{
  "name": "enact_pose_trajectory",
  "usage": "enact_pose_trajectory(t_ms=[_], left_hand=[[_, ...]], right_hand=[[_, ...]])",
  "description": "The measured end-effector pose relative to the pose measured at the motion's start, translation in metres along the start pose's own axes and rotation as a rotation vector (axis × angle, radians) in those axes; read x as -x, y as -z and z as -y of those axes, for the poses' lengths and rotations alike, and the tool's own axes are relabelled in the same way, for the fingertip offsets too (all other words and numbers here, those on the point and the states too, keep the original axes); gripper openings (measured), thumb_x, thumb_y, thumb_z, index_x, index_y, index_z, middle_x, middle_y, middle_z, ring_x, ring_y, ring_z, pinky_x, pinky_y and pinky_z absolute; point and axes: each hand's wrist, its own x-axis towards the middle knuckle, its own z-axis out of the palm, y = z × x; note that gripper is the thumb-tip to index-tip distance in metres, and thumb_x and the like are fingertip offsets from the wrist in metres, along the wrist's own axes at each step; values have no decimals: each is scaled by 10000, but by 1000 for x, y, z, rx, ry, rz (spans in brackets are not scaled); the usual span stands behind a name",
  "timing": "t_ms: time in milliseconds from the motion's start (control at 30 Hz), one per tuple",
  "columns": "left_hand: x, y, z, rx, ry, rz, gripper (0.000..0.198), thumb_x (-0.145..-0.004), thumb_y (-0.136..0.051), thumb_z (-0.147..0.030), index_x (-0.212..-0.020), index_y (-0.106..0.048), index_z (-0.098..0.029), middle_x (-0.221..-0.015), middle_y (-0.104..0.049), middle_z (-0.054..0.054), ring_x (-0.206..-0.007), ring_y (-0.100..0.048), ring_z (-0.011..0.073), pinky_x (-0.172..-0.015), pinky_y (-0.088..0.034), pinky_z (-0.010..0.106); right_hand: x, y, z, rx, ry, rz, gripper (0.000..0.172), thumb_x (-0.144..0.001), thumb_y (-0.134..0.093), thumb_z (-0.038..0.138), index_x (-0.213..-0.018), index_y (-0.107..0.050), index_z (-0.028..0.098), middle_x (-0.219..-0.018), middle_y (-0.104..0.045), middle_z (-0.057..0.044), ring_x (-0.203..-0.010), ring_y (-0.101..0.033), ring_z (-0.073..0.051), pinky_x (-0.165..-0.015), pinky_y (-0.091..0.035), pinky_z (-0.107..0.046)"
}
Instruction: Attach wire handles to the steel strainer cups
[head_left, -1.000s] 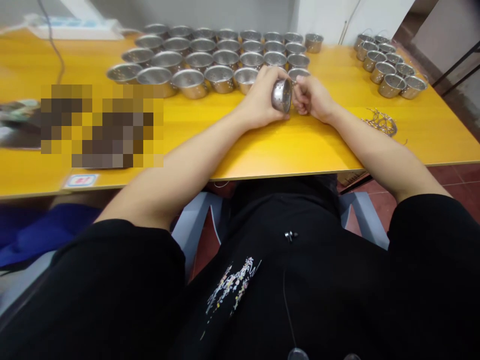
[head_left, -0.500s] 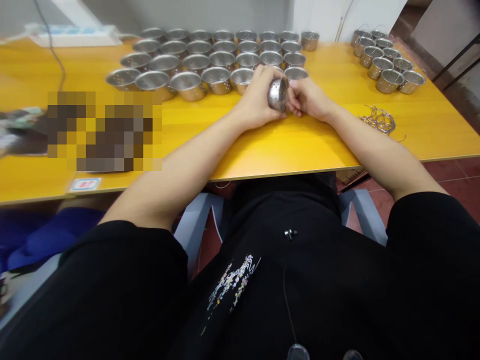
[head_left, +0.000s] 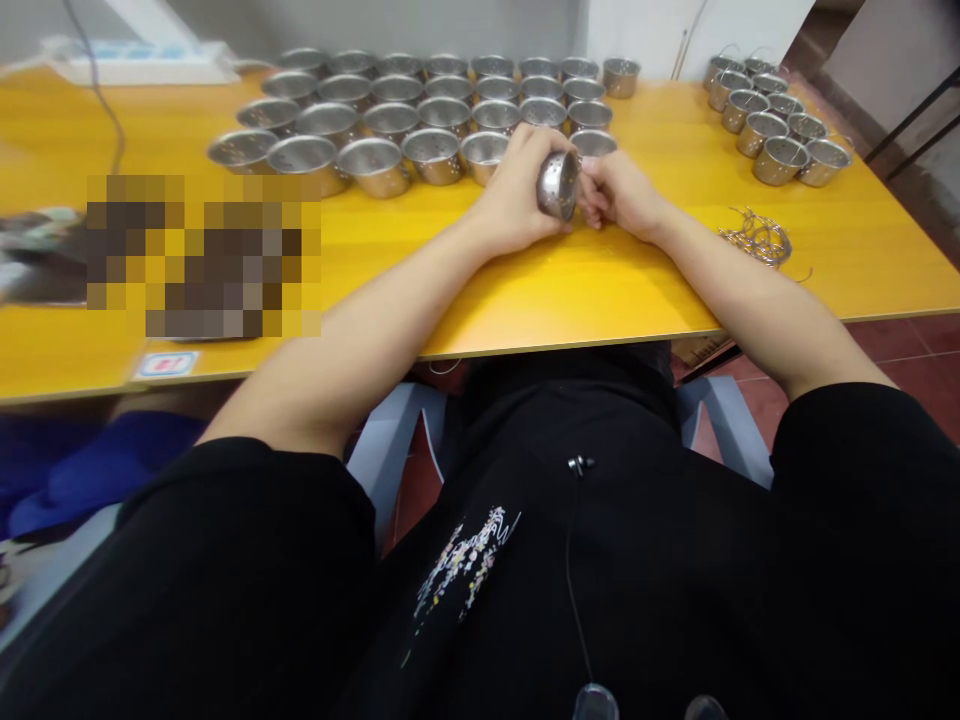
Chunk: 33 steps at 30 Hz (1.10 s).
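Observation:
My left hand (head_left: 519, 195) is wrapped round a small perforated metal cup (head_left: 556, 187), tilted on its side with its mouth toward the right. Close against that mouth, my right hand (head_left: 616, 192) has its fingers pinched together at the rim. Whatever lies between those fingertips is too small to make out. To the right of my right forearm lies a tangle of thin bent wires (head_left: 761, 238) on the yellow table (head_left: 570, 300).
Rows of similar metal cups (head_left: 375, 168) stand upright behind my hands. At the right, several cups with wire handles (head_left: 780, 160) form another group. A white power strip (head_left: 142, 65) lies at the back left, and a small label (head_left: 169, 364) is near the front edge.
The cup and both hands stay almost in place; the cup's tilt differs very slightly. The view has shifted a little.

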Motion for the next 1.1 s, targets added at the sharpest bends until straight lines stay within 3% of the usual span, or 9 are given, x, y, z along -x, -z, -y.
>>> enact_pose_trajectory(t_ms=[133, 267, 367, 467, 667, 833, 967, 1100], left_hand=[[0, 0, -1, -16, -1, 7, 727, -835, -977, -721, -1376, -615, -396, -1248, -677, 26, -1385, -343, 361, -1279, -323, 623], [-1, 0, 2, -53, -17, 32, 794, -869, -975, -779, -1413, -581, -357, -1276, -676, 22, -1391, -338, 335, -1311, -331, 604], [-2, -2, 4, -40, -26, 7, 862, -829, -1014, -814, -1407, -591, -334, -1322, -680, 31, -1395, -358, 337, -1329, -355, 620], [-1, -3, 5, -15, -17, -30, 838, -757, -1041, -785, -1369, -642, -375, -1378, -715, 37, -1422, -406, 382, -1318, -399, 651], [-2, -5, 4, 1, 19, -51, 823, -688, -1010, -639, -1427, -722, -417, -1432, -768, 34, -1500, -446, 427, -1399, -389, 751], [2, 4, -26, -59, 150, 0, 987, -587, -929, -528, -1558, -776, -613, -1514, -822, 39, -1690, -477, 594, -1369, -429, 867], [8, 13, -49, -105, 275, 96, 1107, -680, -924, -573, -1754, -675, -667, -1601, -824, 4, -1869, -375, 569, -1454, -418, 863], [10, 12, -47, -66, 238, 135, 1224, -759, -936, -656, -1910, -541, -529, -1701, -802, -9, -1915, -278, 497, -1536, -391, 807]], right_hand=[[4, 0, 4, 6, -1, -33, 680, -1075, -773, 678, -661, -409, 281, -743, -543, -76, -661, -526, -247, -641, -461, -385], [4, 1, 1, 28, 43, 1, 666, -1056, -768, 718, -668, -424, 300, -721, -525, -74, -653, -502, -262, -631, -456, -402], [3, 3, -1, 70, 115, 24, 670, -1057, -738, 764, -643, -459, 318, -701, -532, -82, -655, -499, -272, -640, -441, -420], [0, 5, -4, 63, 97, 63, 685, -1061, -749, 789, -655, -453, 322, -675, -506, -73, -655, -497, -280, -647, -429, -425], [-5, 9, -8, 18, 117, 101, 707, -1067, -841, 700, -638, -427, 321, -606, -448, -47, -617, -433, -261, -609, -388, -410], [0, 1, 3, 136, 85, -56, 746, -1105, -867, 587, -573, -429, 302, -593, -473, -58, -591, -397, -243, -590, -384, -398], [8, -4, 16, 206, 101, -56, 763, -1096, -908, 516, -538, -450, 267, -610, -501, -61, -610, -430, -230, -643, -445, -399], [16, -5, 24, 251, 99, -37, 731, -1094, -838, 464, -515, -441, 260, -620, -494, -63, -640, -430, -230, -677, -455, -387]])
